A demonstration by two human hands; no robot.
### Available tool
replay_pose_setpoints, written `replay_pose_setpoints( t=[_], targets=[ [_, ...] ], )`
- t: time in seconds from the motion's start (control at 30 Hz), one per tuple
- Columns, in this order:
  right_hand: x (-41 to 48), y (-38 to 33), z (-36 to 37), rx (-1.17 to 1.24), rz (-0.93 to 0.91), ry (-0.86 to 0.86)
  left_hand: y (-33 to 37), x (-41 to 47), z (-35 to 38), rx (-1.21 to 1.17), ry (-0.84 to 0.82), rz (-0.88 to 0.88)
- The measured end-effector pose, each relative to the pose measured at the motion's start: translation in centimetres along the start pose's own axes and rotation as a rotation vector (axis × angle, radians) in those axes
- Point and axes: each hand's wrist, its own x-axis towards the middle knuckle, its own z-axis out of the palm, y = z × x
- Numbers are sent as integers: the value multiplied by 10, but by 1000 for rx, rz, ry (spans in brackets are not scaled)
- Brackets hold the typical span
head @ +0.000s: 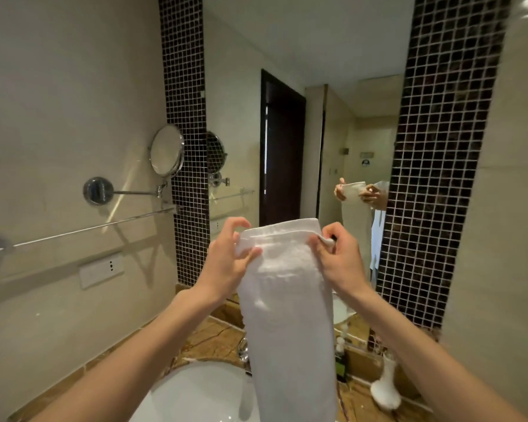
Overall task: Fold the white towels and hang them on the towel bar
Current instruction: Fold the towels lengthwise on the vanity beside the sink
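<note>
Two bare hands are holding up a white towel (pixel 287 315) in front of a large wall mirror (pixel 333 56). The towel is hanging as a long, narrow, folded strip, its top edge stretching between the hands and its lower end dropping out of view over a white sink basin (pixel 195 394). The left hand (pixel 226 263) is gripping the top left corner: its thumb is lying across the front of the cloth and its fingers are curling over the top edge, slightly spread. The right hand (pixel 340 260) is pinching the top right corner between the thumb and curled fingers, which are bunching close together. The towel bar (pixel 83 229) is running along the beige wall to the left, well apart from the towel and below a round shaving mirror (pixel 166 150) on a swing arm. A wall socket (pixel 102 270) is sitting just under the bar. Dark mosaic tile strips (pixel 183 117) are framing the wall mirror. A brown marble counter (pixel 208 336) is surrounding the basin, and a blurred white vase (pixel 386 388) is standing on it to the right.
</note>
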Motion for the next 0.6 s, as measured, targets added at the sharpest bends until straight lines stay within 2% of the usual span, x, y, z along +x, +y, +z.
replay_pose_setpoints(
  t=[0.2,0.3,0.5,0.6],
  targets=[
    [1,4,-11,105,20,-29,3,6,3,150,75,100],
    [0,7,-15,125,30,-37,2,11,2,255,61,116],
    [0,8,-20,130,54,-12,4,15,2,303,-34,4],
    [0,9,-23,107,58,-4,2,18,1,293,-138,-81]
  ],
)
